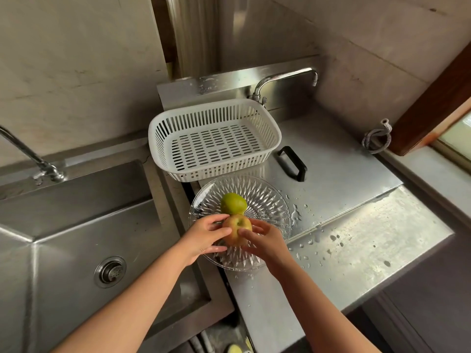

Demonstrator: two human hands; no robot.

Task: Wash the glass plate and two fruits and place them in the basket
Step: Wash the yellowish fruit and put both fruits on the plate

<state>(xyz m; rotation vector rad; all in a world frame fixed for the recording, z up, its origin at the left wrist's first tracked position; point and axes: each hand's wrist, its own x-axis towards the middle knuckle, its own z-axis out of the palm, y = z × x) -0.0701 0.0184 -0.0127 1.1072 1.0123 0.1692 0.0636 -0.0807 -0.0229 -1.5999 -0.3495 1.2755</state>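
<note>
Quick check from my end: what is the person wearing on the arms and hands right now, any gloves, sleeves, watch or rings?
Nothing visible. The left hand and right hand are bare, with no gloves, and I can see no rings. Both forearms are uncovered down to the bottom edge of the frame, with no sleeve cuff, watch or bracelet in view.

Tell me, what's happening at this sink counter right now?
A person is cupping a reddish apple between the left hand and right hand, just over a glass plate on the steel counter. A green fruit sits on the plate behind it. The white basket beyond holds nothing, and no water runs at the sink.
</note>
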